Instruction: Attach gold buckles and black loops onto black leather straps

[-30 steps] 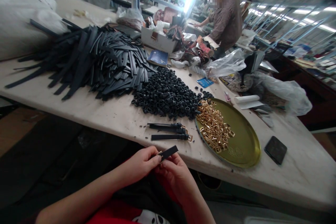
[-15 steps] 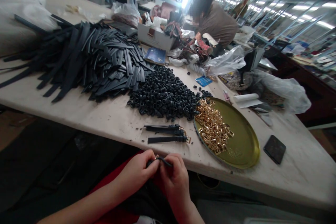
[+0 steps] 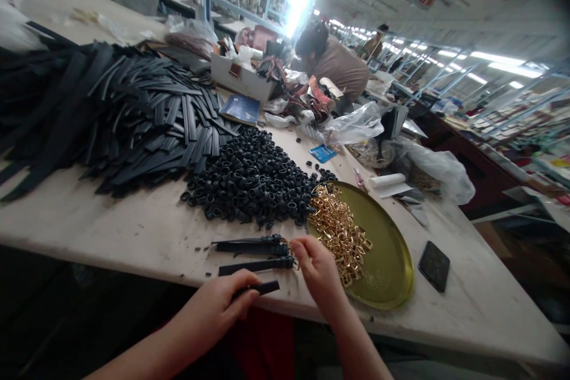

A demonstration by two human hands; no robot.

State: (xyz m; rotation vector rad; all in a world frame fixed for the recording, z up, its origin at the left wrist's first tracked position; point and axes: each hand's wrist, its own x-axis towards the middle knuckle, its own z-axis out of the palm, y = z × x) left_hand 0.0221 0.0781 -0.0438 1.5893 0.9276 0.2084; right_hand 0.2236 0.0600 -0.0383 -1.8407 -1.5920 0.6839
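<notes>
Low at the table's front edge, my left hand (image 3: 229,303) is closed around a black strap (image 3: 268,287), whose flat end sticks out to the right past the fingers. My right hand (image 3: 318,270) is over the table, thumb and fingertips pinched together at the buckle ends of several finished straps (image 3: 249,246). Whatever is between those fingertips is hidden. Nearest me in that group lies a strap with a gold buckle (image 3: 256,265). Just beyond the right hand, many gold buckles (image 3: 341,228) are heaped on a round gold-coloured tray (image 3: 387,255).
Small black loops (image 3: 249,178) form a pile mid-table. Left of them is a large heap of black straps (image 3: 146,113). A dark phone-like slab (image 3: 434,266) lies to the right. A box (image 3: 240,77), plastic bags (image 3: 356,124) and a bent-over person (image 3: 341,65) are farther back.
My hands have separated. The right has moved up and right from the strap to the straps on the table; the left keeps its strap, lower left. The view has shifted rightward.
</notes>
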